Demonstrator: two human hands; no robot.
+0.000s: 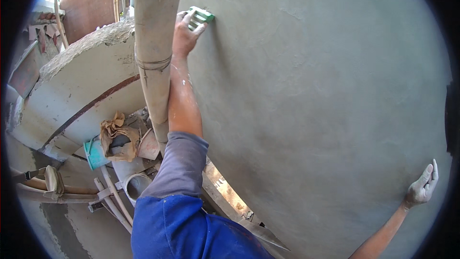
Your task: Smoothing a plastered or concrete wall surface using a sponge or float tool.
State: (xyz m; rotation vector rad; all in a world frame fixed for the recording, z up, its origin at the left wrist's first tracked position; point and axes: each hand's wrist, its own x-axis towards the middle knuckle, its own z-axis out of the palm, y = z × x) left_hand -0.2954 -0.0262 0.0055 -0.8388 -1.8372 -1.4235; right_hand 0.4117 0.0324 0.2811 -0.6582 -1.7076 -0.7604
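Observation:
High up at the left edge of the plaster, my left hand (186, 35) grips a small green-and-white ribbed block (200, 17), its kind unclear. The block appears to be against the grey plastered wall (306, 91). My left arm stretches up beside an upright pole (155, 29), which has wire tied around it. Far to the right, my right hand (421, 188) has its fingers stretched out and holds nothing. It is close to the wall; whether it touches the surface I cannot tell. Pale dust or plaster coats both hands.
Left of the pole stands a broken-topped wall section (91, 67). Below it are a turquoise bucket (96, 154), a torn brown paper bag (120, 139), a pipe (136, 185) and several poles (115, 196). A narrow board (225, 187) lies along the wall's base.

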